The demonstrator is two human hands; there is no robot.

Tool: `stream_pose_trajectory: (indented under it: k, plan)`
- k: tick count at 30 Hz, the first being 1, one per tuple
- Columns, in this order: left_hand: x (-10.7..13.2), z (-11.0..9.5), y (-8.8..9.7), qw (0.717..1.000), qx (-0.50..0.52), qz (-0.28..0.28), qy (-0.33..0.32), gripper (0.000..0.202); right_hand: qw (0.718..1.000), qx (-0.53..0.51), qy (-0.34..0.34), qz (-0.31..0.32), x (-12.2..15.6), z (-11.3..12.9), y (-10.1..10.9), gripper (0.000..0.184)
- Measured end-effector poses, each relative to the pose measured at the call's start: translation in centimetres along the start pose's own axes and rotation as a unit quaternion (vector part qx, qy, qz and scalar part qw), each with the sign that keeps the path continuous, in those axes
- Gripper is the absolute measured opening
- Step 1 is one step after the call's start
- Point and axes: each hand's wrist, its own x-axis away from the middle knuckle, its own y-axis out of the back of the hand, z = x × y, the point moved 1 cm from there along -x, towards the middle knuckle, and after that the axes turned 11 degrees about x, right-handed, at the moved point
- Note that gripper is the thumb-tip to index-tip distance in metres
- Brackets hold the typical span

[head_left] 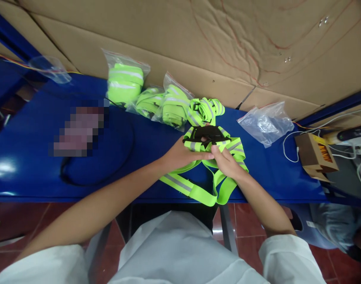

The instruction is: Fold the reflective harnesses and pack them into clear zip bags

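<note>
Both my hands grip a neon yellow reflective strap harness [198, 189] with a black mesh piece [205, 135] on top, over the blue table [35, 157]. My left hand [180, 154] holds the folded straps from the left, fingers pressed along them. My right hand [226, 161] pinches the same bundle from the right. Loose loops of strap hang over the table's front edge. Just behind lies another folded harness [204, 109], not bagged.
Three clear bags with folded harnesses [125, 81] [147, 101] [173, 104] lie at the back. An empty plastic bag [265, 123] sits to the right, another [50, 69] at far left. A small cardboard box [315, 156], white cables and a black cable [97, 179] are on the table. Cardboard lines the wall.
</note>
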Motion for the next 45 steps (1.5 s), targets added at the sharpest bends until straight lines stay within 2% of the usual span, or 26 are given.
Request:
stream_pose_trajectory:
  k: [2,4,5,9,13,17,20,23,29,31,35,37,45]
  plan:
    - [0.0,0.1,-0.1,1.0,0.014,-0.023,-0.002,0.052,0.998,-0.01,0.024,-0.054,-0.1,0.0,0.9,0.073]
    - [0.1,0.0,-0.1,0.999,0.003,-0.037,-0.005,0.046,0.992,-0.003,0.079,-0.099,-0.3,-0.1,2.2,0.086]
    - [0.2,-0.2,0.0,0.999,-0.006,-0.036,-0.007,0.044,0.989,0.012,0.109,-0.103,-0.4,0.0,2.9,0.084]
    - [0.2,-1.2,0.3,0.998,-0.045,0.012,-0.031,0.046,0.975,0.1,0.19,-0.061,-1.0,1.3,5.0,0.052]
    - [-0.1,-1.9,0.7,0.997,-0.058,0.036,-0.035,0.048,0.966,0.151,0.208,-0.032,-1.8,2.9,6.0,0.048]
    - [-0.2,-1.4,0.8,0.998,-0.001,0.043,0.037,0.059,0.972,0.124,0.184,-0.083,-2.4,2.7,5.5,0.038]
    - [0.1,-0.4,0.8,0.994,0.074,0.004,0.079,0.056,0.978,0.098,0.158,-0.093,-2.4,1.9,4.1,0.032]
    - [0.4,0.4,0.9,0.991,0.101,-0.013,0.089,0.043,0.981,0.088,0.144,-0.094,-2.1,1.6,3.0,0.031]
    - [0.4,0.6,1.7,0.996,0.053,0.046,0.055,0.026,0.972,0.132,0.188,-0.053,-1.8,1.9,3.4,0.045]
    - [0.5,0.3,1.6,0.995,0.05,0.057,0.07,0.021,0.971,0.128,0.195,-0.048,-1.8,1.8,3.4,0.043]
    - [0.9,-0.4,0.6,0.976,0.154,0.075,0.135,0.032,0.964,0.14,0.206,-0.091,-1.5,1.7,2.9,0.042]
    - [1.1,-0.6,0.2,0.969,0.191,0.07,0.137,0.036,0.958,0.155,0.214,-0.11,-1.3,1.8,2.8,0.044]
    - [1.4,-0.2,0.2,0.962,0.218,0.073,0.145,0.032,0.954,0.164,0.22,-0.122,-1.2,1.7,2.8,0.04]
